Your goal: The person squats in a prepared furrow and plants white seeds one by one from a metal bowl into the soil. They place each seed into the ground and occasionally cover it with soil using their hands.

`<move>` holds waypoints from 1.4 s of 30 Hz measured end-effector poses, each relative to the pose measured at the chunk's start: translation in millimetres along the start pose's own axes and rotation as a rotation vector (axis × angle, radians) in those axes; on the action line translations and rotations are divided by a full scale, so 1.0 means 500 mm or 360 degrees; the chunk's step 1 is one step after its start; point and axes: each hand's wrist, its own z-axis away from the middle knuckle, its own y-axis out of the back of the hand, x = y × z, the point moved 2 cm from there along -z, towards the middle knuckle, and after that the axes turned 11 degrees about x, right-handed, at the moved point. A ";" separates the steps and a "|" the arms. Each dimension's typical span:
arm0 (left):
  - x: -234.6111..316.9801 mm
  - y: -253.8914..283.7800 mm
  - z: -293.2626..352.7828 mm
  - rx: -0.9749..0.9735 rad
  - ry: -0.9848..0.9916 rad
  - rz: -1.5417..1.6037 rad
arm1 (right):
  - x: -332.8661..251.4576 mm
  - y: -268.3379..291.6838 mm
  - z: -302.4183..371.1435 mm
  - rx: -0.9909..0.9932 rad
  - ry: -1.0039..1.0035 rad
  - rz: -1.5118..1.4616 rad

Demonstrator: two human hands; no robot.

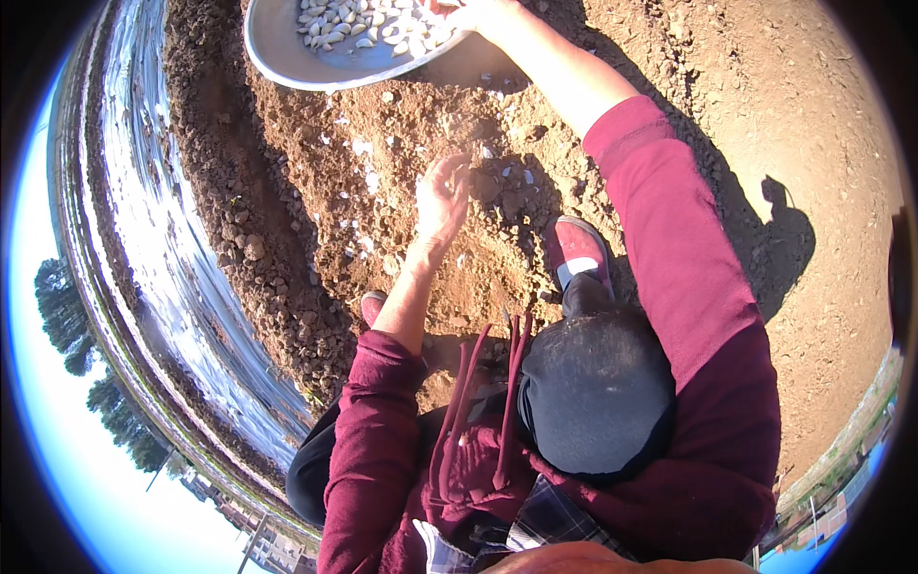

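A round metal basin [349,77] at the top holds many pale garlic cloves [337,26]. My right hand [473,15] lies over its right rim, fingers bent inward beside the cloves. The upper edge cuts off part of that hand, so I cannot tell whether it grips the rim or a clove. Lower down, my left hand [443,199] is close above the loose brown soil [316,177], its fingers curled together. What they hold, if anything, is hidden. Whitish cloves [361,147] lie scattered on the ground around this hand.
My shoe [578,244] stands on the soil right of my left hand, with my bent knee [601,392] behind it. A furrow [258,163] runs along the left, beside a strip of shiny plastic film [177,215]. Smoother bare earth [813,124] spreads on the right.
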 end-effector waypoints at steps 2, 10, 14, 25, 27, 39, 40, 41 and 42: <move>-0.003 -0.001 0.010 -0.0075 0.0134 0.0135 | 0.002 -0.002 0.005 -0.0018 -0.0035 -0.0174; -0.034 -0.021 0.070 -0.0042 0.0498 0.0614 | 0.001 -0.008 0.006 -0.0181 -0.0140 -0.0653; -0.001 -0.013 0.058 -0.0073 0.0907 0.1071 | 0.004 -0.027 0.026 -0.0359 -0.0202 -0.0869; 0.021 -0.015 0.069 -0.0433 0.1440 0.2704 | 0.141 -0.188 0.420 -0.0038 -0.0325 0.0042; -0.004 -0.024 0.102 -0.0311 0.1588 0.2608 | 0.174 -0.200 0.466 0.0043 0.0188 0.0714; -0.150 -0.046 0.261 -0.0464 0.1265 0.2233 | 0.246 -0.216 0.592 -0.0391 0.1214 0.1535; -0.157 -0.046 0.264 -0.0466 0.1184 0.2147 | 0.244 -0.217 0.590 -0.0388 0.1253 0.1546; -0.108 -0.036 0.247 -0.0330 0.1644 0.2332 | 0.246 -0.216 0.590 -0.0385 0.1290 0.1561; -0.104 -0.030 0.246 -0.0366 0.1360 0.2098 | 0.248 -0.221 0.589 -0.0398 0.1320 0.1568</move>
